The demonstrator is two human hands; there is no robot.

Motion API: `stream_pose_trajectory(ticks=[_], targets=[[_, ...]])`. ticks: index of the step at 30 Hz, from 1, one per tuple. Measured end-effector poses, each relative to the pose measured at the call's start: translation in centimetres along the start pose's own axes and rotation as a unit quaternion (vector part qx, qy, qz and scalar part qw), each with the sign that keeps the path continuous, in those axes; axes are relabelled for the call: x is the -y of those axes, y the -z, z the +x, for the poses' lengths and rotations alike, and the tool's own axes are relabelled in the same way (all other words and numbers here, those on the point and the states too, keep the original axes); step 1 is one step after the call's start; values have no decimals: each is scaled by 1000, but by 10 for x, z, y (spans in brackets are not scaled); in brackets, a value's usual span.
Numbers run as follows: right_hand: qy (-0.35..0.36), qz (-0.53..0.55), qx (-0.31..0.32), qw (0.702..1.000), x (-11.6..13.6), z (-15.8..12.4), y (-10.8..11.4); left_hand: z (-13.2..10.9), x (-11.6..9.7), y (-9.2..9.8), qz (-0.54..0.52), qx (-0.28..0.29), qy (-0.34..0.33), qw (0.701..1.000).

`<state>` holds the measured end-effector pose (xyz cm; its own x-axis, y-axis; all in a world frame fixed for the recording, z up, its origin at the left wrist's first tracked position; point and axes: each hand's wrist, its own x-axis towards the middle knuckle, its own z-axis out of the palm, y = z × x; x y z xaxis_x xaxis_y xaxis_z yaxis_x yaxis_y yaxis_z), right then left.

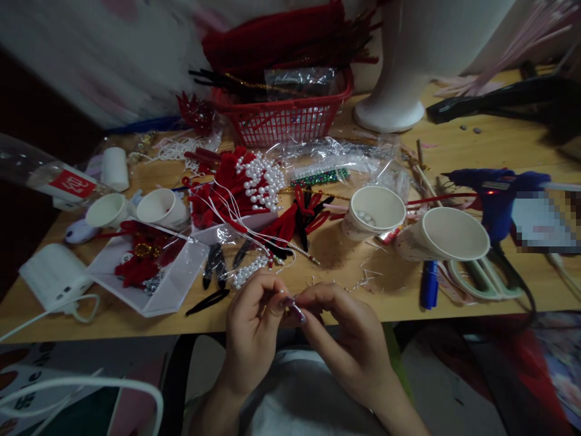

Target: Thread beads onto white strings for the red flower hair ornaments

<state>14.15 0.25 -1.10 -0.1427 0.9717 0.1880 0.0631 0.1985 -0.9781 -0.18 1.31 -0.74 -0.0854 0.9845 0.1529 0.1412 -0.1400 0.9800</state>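
My left hand [254, 330] and my right hand [351, 336] meet just in front of the table's near edge. Both are closed in a pinch, fingertips nearly touching. Something tiny and pale shows between them, too small to name and mostly hidden by the fingers. Just beyond my left hand lie a cluster of white pearl beads [249, 270] and a black fuzzy loop [207, 301]. Farther back, red fuzzy pieces [222, 181] with pearl-tipped stems [263, 181] are piled up, and white cords [229, 212] trail over them.
A white tray [181, 284] with red pieces stands left, near a white power adapter [52, 272]. Paper cups [372, 212] stand at mid-right, by a blue marker [429, 284], scissors [483, 278] and a blue glue gun [497, 203]. A red basket [281, 118] is behind.
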Motion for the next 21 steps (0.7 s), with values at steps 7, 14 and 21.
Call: stream_pose_trajectory(ticks=[7,14,21], targets=[[36,-24,-35,998,1,3,0,0,1,-1,17,-2,21,1000],[40,-50,-38,997,-2,3,10,-2,2,-3,-74,-25,126,989],[57,-219,5,974,-16,-2,44,6,6,3,-114,-105,110,982]])
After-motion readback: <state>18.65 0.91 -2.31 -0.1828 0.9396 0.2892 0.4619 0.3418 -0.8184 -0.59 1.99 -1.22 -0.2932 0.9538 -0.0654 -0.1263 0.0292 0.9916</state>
